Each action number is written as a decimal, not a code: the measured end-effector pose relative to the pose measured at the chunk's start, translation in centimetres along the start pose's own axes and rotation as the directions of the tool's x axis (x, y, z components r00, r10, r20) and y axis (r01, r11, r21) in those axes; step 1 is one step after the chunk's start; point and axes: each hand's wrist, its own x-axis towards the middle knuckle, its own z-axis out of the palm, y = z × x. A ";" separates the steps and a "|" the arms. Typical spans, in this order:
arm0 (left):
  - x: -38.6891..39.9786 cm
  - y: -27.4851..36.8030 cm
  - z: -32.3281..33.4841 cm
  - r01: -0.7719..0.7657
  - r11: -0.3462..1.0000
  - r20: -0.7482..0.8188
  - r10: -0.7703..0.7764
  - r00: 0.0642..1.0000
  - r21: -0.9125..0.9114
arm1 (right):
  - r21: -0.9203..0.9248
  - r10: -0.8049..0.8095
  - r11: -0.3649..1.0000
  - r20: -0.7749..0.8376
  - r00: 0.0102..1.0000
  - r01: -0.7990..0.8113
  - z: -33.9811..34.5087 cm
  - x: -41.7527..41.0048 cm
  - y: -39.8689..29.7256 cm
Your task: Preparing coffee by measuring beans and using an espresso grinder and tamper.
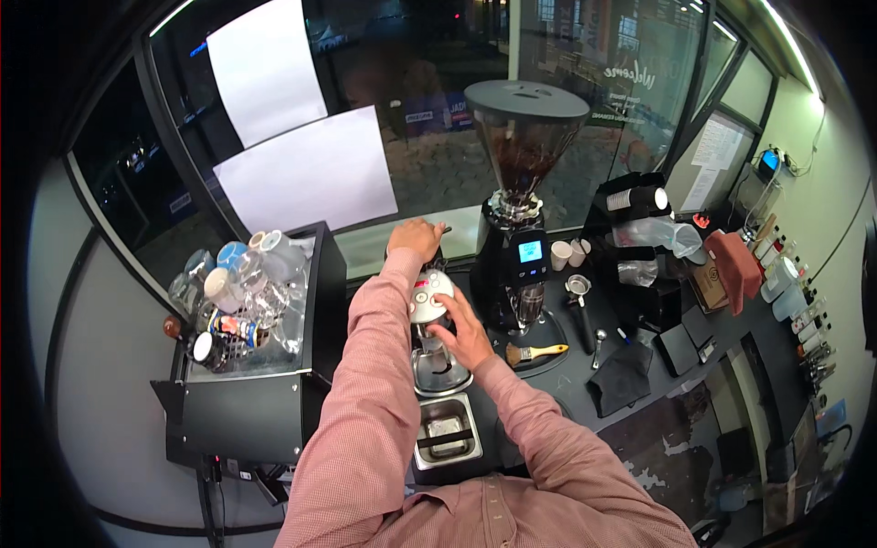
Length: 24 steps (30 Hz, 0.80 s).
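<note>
Before me stands a compact coffee machine [431, 306] with a pale round control panel, buttons and a small red display. My left hand [414, 236] reaches over to its back, fingers curled down; what they grip is hidden, and a dark handle-like tip [447, 229] pokes out beside them. A fingertip of my right hand [467, 332] touches the panel's right side near a button. That hand's thumb and fingers are spread with nothing held. Under the machine's spout sits a metal drip tray [444, 375], and nearer me a steel knock box [473, 438] with a dark crossbar.
A tall coffee grinder [531, 236] with beans in its hopper stands close on the right. A brush [541, 352], portafilter [582, 318], measuring spoon [599, 346] and black cloth [622, 380] lie beyond. Cups and glasses crowd the top of a large black machine [240, 411] at left.
</note>
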 end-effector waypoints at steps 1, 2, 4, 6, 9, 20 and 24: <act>0.1 -0.6 0.2 -0.012 1.000 0.010 0.012 1.000 0.025 | 0.008 0.003 1.000 0.001 1.000 -0.003 0.1 0.1 -0.4; -0.1 -1.1 0.4 -0.001 1.000 0.003 0.001 1.000 0.020 | 0.012 0.019 1.000 0.017 1.000 -0.019 0.3 0.0 -0.7; 0.3 -0.9 1.0 0.002 1.000 -0.008 -0.002 1.000 0.016 | -0.018 0.001 1.000 0.008 1.000 -0.001 0.2 0.1 -0.4; 0.1 -0.8 1.4 0.035 0.999 -0.065 -0.036 0.997 -0.021 | -0.001 0.010 1.000 0.014 1.000 -0.010 0.3 -0.1 -0.4; 0.2 -1.0 1.0 0.031 0.999 -0.027 -0.031 0.999 -0.014 | 0.000 0.002 1.000 0.023 1.000 -0.002 0.2 0.1 -0.5; -0.5 -0.5 0.0 0.024 1.000 -0.009 -0.024 1.000 -0.020 | -0.018 -0.022 1.000 0.013 1.000 0.022 0.3 0.0 -0.8; 0.2 -0.4 0.4 0.033 0.999 -0.012 -0.033 0.999 -0.012 | -0.036 -0.054 0.998 -0.023 0.998 0.053 0.4 0.1 0.2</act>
